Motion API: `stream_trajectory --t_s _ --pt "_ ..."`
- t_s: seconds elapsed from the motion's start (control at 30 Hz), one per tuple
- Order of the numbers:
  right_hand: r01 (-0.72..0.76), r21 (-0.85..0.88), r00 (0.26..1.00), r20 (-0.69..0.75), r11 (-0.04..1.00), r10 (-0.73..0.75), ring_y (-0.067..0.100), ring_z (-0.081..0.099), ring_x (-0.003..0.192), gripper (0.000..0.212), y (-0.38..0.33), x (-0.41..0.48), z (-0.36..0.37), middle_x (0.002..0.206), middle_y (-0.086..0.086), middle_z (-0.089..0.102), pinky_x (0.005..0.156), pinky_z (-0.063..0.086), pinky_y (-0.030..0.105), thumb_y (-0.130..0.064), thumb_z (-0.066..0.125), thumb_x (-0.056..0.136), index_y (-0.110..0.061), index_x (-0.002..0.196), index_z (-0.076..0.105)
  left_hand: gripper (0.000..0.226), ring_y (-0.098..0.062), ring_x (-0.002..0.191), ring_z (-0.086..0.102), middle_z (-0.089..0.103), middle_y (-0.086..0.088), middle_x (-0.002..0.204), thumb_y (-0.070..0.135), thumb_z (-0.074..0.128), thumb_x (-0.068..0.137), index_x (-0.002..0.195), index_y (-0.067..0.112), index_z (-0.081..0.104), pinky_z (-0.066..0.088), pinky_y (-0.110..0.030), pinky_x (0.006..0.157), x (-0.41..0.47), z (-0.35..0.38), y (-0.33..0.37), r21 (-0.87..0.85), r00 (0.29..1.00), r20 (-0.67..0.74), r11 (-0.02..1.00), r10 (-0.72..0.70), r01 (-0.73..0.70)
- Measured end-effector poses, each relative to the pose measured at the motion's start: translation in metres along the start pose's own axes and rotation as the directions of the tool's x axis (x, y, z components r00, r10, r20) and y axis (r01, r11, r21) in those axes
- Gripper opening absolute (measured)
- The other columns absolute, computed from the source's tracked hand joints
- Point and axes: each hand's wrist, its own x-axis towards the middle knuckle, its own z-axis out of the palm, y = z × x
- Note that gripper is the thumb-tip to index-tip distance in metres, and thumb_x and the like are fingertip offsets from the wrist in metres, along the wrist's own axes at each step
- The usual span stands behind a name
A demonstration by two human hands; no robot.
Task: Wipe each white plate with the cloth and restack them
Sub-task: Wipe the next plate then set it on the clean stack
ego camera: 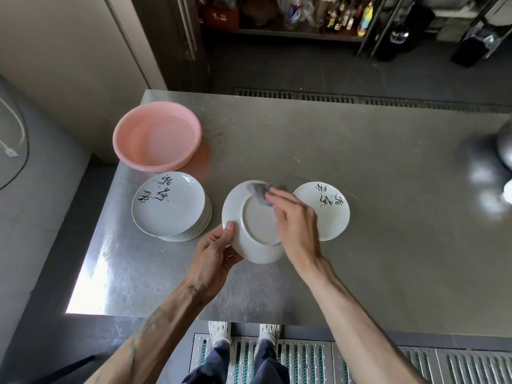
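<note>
My left hand grips the near-left rim of a white plate, thumb on its underside, which is turned up toward me and tilted. My right hand presses a grey cloth against the far part of that underside; the fingers cover much of the cloth. To the left, a stack of several white plates with black brush lettering sits on the steel table. A single lettered plate lies face up to the right, partly behind my right hand.
A pink plastic basin stands at the table's back left, just behind the stack. Something shiny and blurred sits at the far right edge. The table's near edge runs just above my shoes; a wall drops off to the left.
</note>
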Motion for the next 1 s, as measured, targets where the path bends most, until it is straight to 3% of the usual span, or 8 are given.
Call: stream_trajectory --t_s 0.1,0.2,0.4,0.57,0.63,0.77,0.93,1.0 --pt "0.157 -0.020 0.987 0.045 0.987 -0.156 0.018 0.064 0.123 0.043 -0.014 -0.017 0.017 0.131 0.004 0.068 0.107 0.048 0.029 0.015 0.061 0.086 -0.007 0.121 0.073 0.034 -0.019 0.096 0.069 0.073 -0.014 0.111 0.033 0.054 0.100 0.110 0.011 0.077 0.059 -0.031 0.079 0.002 0.001 -0.002 0.001 1.000 0.013 1.000 -0.015 0.015" --pt "0.199 0.008 0.979 0.050 0.980 -0.199 0.018 0.063 0.123 0.045 -0.014 -0.015 0.020 0.132 0.005 0.068 0.107 0.048 0.030 0.017 0.059 0.085 -0.007 0.121 0.073 0.033 -0.019 0.094 0.069 0.074 -0.013 0.108 0.033 0.054 0.099 0.108 0.011 0.077 0.059 -0.032 0.079 0.002 -0.002 -0.003 0.028 1.000 0.023 0.999 -0.020 0.020" --pt "-0.115 -0.008 0.992 -0.051 0.993 0.114 0.017 0.068 0.112 0.038 -0.002 0.006 0.006 0.125 -0.002 0.071 0.098 0.048 0.022 0.008 0.056 0.092 -0.011 0.117 0.076 0.033 -0.021 0.093 0.070 0.073 -0.015 0.104 0.031 0.055 0.100 0.109 0.007 0.076 0.059 -0.034 0.080 0.003 -0.006 -0.004 0.082 0.999 0.046 0.997 -0.007 0.003" --pt "0.114 0.007 0.989 0.098 0.993 -0.114 0.016 0.066 0.116 0.042 -0.026 0.006 0.012 0.127 -0.001 0.071 0.103 0.049 0.027 0.010 0.055 0.086 -0.010 0.116 0.076 0.031 -0.021 0.090 0.068 0.073 -0.015 0.101 0.031 0.055 0.101 0.104 0.009 0.076 0.058 -0.034 0.079 0.008 -0.003 -0.003 0.141 0.996 0.090 0.990 -0.015 0.003" --pt "0.117 0.029 0.987 0.108 0.993 -0.120 0.014 0.066 0.116 0.040 -0.024 0.008 0.009 0.128 -0.002 0.070 0.102 0.049 0.026 0.009 0.056 0.088 -0.011 0.116 0.076 0.031 -0.019 0.088 0.068 0.073 -0.012 0.098 0.031 0.054 0.103 0.103 0.010 0.076 0.058 -0.033 0.078 0.010 -0.006 -0.002 0.170 0.994 0.105 0.985 -0.002 -0.016" --pt "-0.122 0.026 0.990 0.078 0.992 0.120 0.013 0.066 0.109 0.036 0.001 0.016 -0.003 0.124 -0.003 0.072 0.094 0.047 0.021 0.002 0.055 0.094 -0.015 0.119 0.074 0.032 -0.018 0.093 0.070 0.074 -0.011 0.102 0.033 0.055 0.103 0.112 0.009 0.076 0.059 -0.035 0.081 0.010 -0.013 -0.003 0.203 0.993 0.111 0.978 0.028 -0.050" --pt "-0.433 0.144 0.900 0.109 0.890 0.421 -0.001 0.058 0.082 0.030 0.034 -0.004 -0.006 0.098 -0.009 0.074 0.075 0.039 0.001 -0.002 0.055 0.095 -0.013 0.114 0.076 0.034 -0.021 0.098 0.070 0.075 -0.015 0.106 0.035 0.055 0.101 0.112 0.011 0.076 0.059 -0.036 0.085 0.013 -0.011 -0.004 0.228 0.994 0.082 0.969 0.077 -0.094" --pt "-0.551 0.173 0.834 0.161 0.817 0.528 0.008 0.048 0.069 0.025 0.044 -0.020 0.000 0.073 -0.009 0.063 0.067 0.041 0.012 -0.003 0.055 0.093 -0.017 0.091 0.077 0.034 -0.022 0.096 0.068 0.074 -0.018 0.104 0.036 0.058 0.102 0.112 0.009 0.076 0.059 -0.037 0.086 0.014 -0.008 -0.004 0.292 0.989 0.099 0.947 0.111 -0.135"
